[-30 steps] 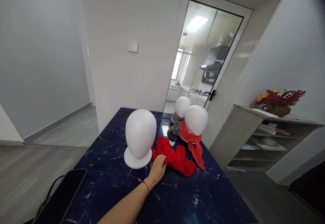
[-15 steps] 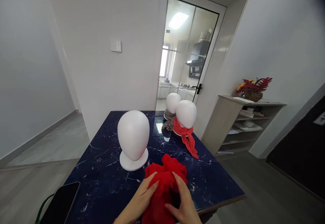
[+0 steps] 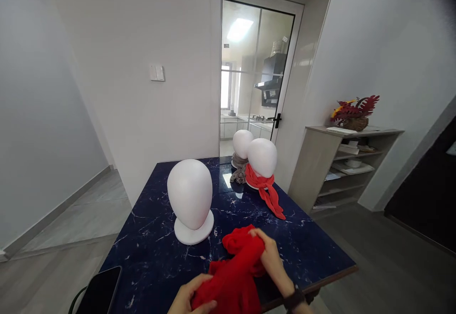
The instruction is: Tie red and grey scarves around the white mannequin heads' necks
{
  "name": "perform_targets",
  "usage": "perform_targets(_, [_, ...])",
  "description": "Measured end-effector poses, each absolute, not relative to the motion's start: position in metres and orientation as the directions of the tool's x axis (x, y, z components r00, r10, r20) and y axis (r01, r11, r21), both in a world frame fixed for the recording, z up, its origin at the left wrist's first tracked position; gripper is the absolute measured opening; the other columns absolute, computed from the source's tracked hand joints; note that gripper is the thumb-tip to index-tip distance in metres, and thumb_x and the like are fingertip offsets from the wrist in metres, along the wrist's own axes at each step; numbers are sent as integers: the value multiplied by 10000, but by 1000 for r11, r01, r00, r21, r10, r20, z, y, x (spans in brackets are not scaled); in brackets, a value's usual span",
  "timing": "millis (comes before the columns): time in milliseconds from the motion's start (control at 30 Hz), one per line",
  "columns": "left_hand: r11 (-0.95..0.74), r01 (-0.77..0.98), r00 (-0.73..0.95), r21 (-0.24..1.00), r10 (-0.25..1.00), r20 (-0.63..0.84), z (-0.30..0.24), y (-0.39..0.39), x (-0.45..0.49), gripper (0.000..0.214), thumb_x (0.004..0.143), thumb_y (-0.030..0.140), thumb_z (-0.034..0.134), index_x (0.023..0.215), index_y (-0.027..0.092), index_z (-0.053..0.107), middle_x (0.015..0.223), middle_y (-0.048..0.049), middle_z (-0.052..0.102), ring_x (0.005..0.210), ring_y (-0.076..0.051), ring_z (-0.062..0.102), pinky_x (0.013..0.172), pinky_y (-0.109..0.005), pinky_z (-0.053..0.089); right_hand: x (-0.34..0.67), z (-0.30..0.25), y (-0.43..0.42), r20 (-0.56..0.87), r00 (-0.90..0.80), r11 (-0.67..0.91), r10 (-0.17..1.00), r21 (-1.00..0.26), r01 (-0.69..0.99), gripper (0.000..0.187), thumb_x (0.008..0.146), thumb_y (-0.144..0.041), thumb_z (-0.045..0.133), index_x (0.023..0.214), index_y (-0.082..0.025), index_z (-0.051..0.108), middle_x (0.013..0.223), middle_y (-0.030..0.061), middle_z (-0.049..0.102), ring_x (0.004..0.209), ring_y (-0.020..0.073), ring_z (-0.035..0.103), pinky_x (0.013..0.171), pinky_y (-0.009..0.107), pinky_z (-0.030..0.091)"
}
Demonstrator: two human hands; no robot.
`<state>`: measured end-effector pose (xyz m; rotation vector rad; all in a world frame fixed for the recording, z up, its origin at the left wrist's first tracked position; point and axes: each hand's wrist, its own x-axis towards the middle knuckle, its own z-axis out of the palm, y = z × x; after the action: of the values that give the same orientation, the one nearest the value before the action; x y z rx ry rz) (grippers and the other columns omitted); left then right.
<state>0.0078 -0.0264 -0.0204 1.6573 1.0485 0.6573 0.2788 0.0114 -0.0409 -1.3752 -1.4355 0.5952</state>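
Left hand: my left hand, at the bottom edge of view, is clenched on the near end of the red scarf.
Right hand: my right hand grasps the far bunched end of the same cloth (a dark band sits on that wrist).
Red scarf: held between both hands, low over the near part of the dark blue marbled surface.
Nearest head form: a bare white foam head stands upright just left of the scarf.
Further back: a second white head wears an orange-red scarf; a third wears a grey one.
Near left corner: a dark phone, screen blank.
Writing: I can read no labels or brands.
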Motion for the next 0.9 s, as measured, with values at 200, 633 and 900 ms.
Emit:
perform_targets(200, [-381,602,174,702,920,351,30,-10,3,513,650,123,442,1107,263,629,1016,-45,639,930,-204,612,841,-305,492,327,69,76,584,327,366,743,-763,533,366,879,-436,374,935,-168,617,812,56,665,721,181,589,641,263,444])
perform_targets(633, [-41,769,-268,637,885,380,67,-23,-112,396,663,239,425,1011,289,609,986,8,653,952,-261,600,794,-392,507,397,198,137,727,124,467,676,-552,691,360,870,-402,388,897,-162,656,772,48,652,691,162,585,620,263,415])
perform_targets(900, [74,365,-227,928,974,12,91,-7,-98,360,711,512,568,897,224,680,877,-1,716,871,-239,643,789,-339,530,469,163,132,622,382,339,684,-734,588,371,832,-430,434,848,-128,649,744,103,643,590,137,531,537,264,380])
